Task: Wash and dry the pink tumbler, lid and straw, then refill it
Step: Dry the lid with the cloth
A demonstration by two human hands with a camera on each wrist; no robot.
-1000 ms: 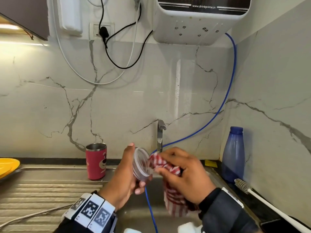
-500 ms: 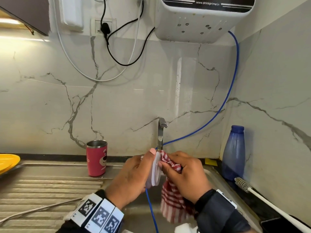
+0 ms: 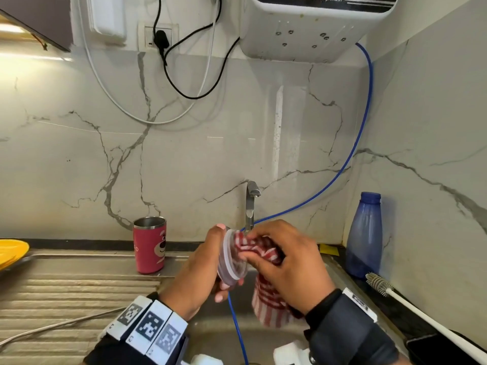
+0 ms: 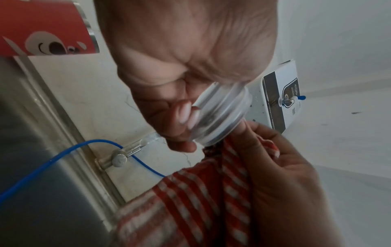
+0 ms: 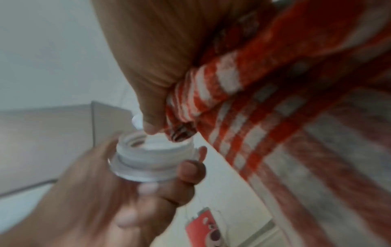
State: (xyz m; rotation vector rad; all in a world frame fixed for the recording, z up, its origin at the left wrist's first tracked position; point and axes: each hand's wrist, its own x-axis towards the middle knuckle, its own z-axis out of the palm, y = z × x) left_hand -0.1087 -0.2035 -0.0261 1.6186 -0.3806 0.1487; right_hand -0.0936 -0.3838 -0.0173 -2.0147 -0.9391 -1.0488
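Drying the lid: the left hand grips it just right of the tumbler. The right hand pinches the cloth into its hollow. Next, probably turn the lid to wipe the rim.

Tumbler left of tap; bottle right; lid between.

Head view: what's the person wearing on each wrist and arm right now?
The left hand is bare; its wrist carries a white band of blocks printed with black square fiducial-type markers. The right hand is also bare, above a dark sleeve with a white strap-on unit bearing a dark marking at the wrist. No gloves or rings visible.
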